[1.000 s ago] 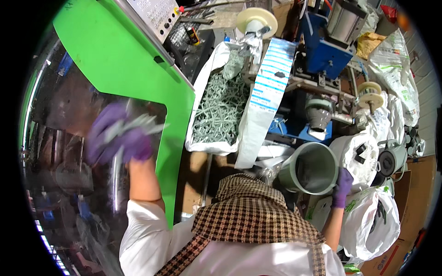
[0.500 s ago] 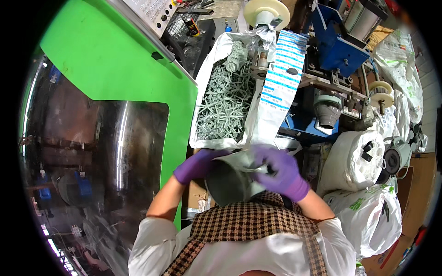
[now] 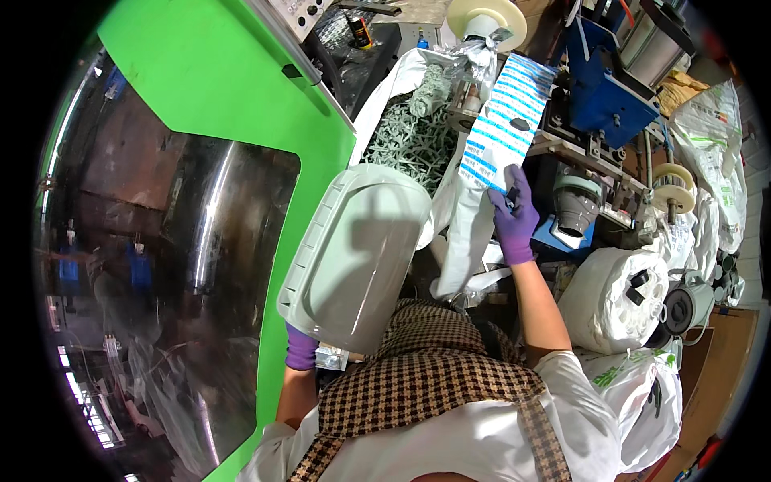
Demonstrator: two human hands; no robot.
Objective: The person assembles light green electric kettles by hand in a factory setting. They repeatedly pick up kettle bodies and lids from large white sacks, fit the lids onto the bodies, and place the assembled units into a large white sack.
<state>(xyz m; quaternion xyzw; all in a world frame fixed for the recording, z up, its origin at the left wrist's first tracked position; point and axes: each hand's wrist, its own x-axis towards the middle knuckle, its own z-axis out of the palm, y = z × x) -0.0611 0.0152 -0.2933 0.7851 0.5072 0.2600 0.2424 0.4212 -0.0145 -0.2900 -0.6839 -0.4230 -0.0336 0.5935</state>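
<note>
My left hand [image 3: 301, 347], in a purple glove, holds a light grey plastic bucket [image 3: 373, 265] tilted on its side. The ribbed rim lies to the left, and the bucket hides most of my fingers. On the right, my purple-gloved right hand [image 3: 518, 225] is at the lower end of a strip of white and blue labels [image 3: 502, 128]. Its thumb and forefinger reach the strip's edge. A small dark thing [image 3: 511, 196] sits between those fingers, too small to name. White backing film [image 3: 464, 241] hangs below the labels.
Beyond the bucket, a white-lined container holds many grey-green plastic scraps [image 3: 414, 132]. The green machine panel [image 3: 233, 80] borders the left. A blue machine [image 3: 602, 88] with a grey cup-shaped part [image 3: 576, 210] stands right. White sacks [image 3: 614, 297] and a cream reel [image 3: 486, 24] are nearby.
The bucket has moved left and turned, so its smooth side shows instead of its dark opening. My right hand has left the bucket and moved up and right to the label strip.
</note>
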